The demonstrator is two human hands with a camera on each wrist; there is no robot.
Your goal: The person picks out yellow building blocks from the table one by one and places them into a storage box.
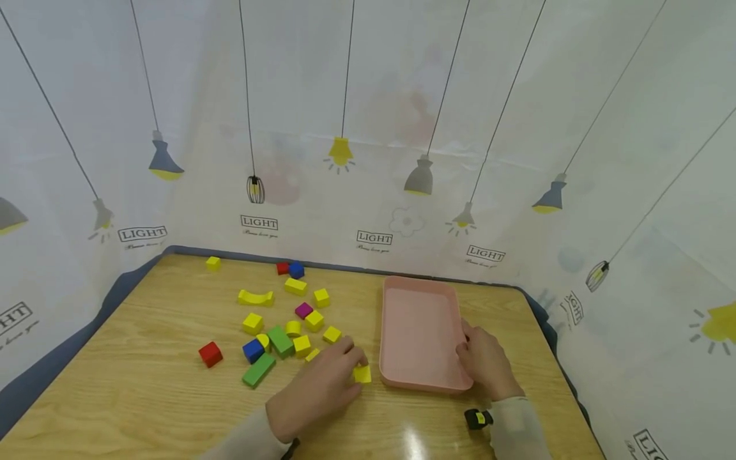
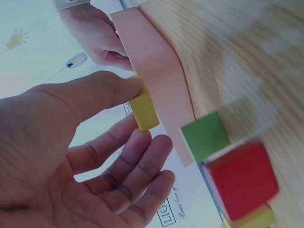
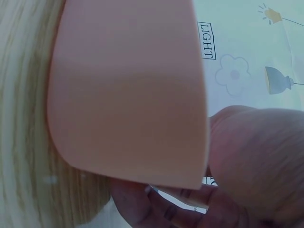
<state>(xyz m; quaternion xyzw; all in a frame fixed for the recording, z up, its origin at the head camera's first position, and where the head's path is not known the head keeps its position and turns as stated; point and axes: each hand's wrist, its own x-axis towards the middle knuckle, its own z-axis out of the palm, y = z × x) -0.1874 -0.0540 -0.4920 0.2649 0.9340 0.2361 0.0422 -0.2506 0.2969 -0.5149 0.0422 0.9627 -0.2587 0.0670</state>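
Observation:
My left hand (image 1: 323, 386) pinches a yellow block (image 1: 363, 374) just left of the pink tray (image 1: 420, 338). The left wrist view shows this yellow block (image 2: 145, 112) between thumb and fingertips, with the other fingers loosely bent. The tray lies flat on the table, its inner floor showing bare. On its right side my right hand (image 1: 489, 361) grips the wall. The right wrist view has the tray's pink wall (image 3: 128, 99) filling the middle, with the thumb side of the right hand (image 3: 256, 156) at the rim and fingers partly hidden below.
Left of the tray lie scattered wooden blocks: several yellow ones, a green block (image 1: 259, 370), a red cube (image 1: 210, 354), a blue cube (image 1: 253, 351) and a purple one (image 1: 304, 310). A yellow arch (image 1: 255, 298) lies farther back. A printed curtain (image 1: 368, 191) rises behind the table (image 1: 149, 396).

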